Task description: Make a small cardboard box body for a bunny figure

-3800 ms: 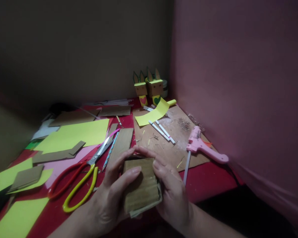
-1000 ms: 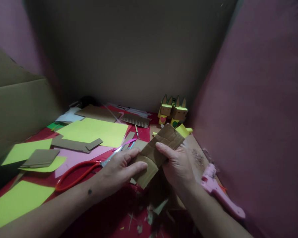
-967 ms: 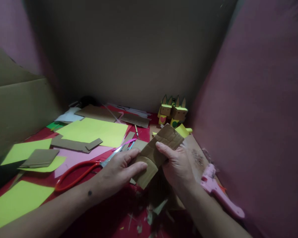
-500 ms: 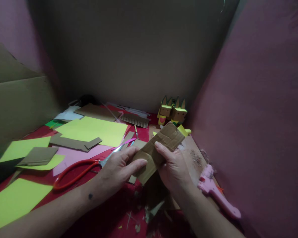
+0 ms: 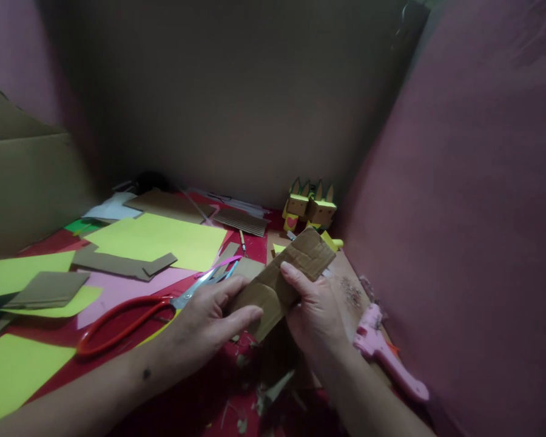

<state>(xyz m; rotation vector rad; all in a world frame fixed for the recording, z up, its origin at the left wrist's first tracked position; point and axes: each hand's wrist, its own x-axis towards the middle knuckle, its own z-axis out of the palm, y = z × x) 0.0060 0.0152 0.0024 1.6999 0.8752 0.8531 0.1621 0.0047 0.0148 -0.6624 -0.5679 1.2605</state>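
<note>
Both hands hold a creased brown cardboard piece (image 5: 307, 258) tilted above the work surface. My left hand (image 5: 221, 309) grips its lower left end, thumb on top and the other fingers underneath. Near its middle, my right hand (image 5: 309, 303) is closed on the lower right edge with the thumb pressed on the face. The fingers beneath the cardboard are mostly hidden. Red-handled scissors (image 5: 122, 321) lie just left of my left hand, their blades partly behind it. Right of my right forearm lies a pink glue gun (image 5: 386, 355).
Yellow paper sheets (image 5: 159, 240), a pink sheet (image 5: 113, 297) and cardboard offcuts (image 5: 50, 288) spread over the red surface on the left. Small cardboard figures (image 5: 312, 206) stand at the back. A pencil (image 5: 242, 240) lies in the middle. A pink wall (image 5: 473, 212) bounds the right side.
The whole view has shifted slightly, so the surroundings appear a little further left. Both hands keep their grip on the cardboard piece, which stays in nearly the same pose.
</note>
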